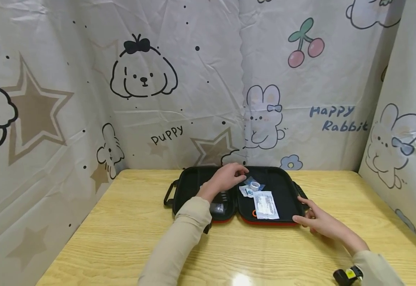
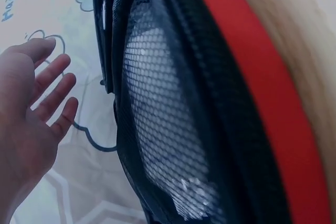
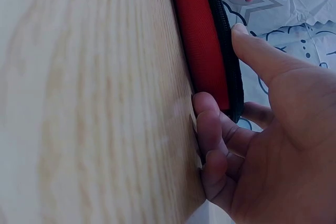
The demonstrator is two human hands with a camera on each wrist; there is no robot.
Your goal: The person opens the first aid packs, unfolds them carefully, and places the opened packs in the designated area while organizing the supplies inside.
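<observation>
A black zip case with a red outer shell (image 3: 202, 40) lies unfolded flat on the table, its two halves side by side. My left hand (image 1: 229, 176) is over the case near the middle hinge, fingers loosely extended and holding nothing. Under it in the right half lie a white tape roll (image 1: 254, 186), small blue-and-white packets (image 1: 245, 191) and a larger white printed packet (image 1: 266, 205). At the right edge, my right hand (image 1: 320, 222) grips the case's rim, thumb on the zipper edge and fingers curled at the side low by the table.
A mesh pocket (image 2: 163, 93) in the left half holds clear-wrapped items. An orange ring (image 1: 254, 213) peeks out beside the printed packet. Carry handles stick out at both ends of the case. A printed curtain (image 1: 193, 99) stands behind the wooden table (image 1: 129, 238).
</observation>
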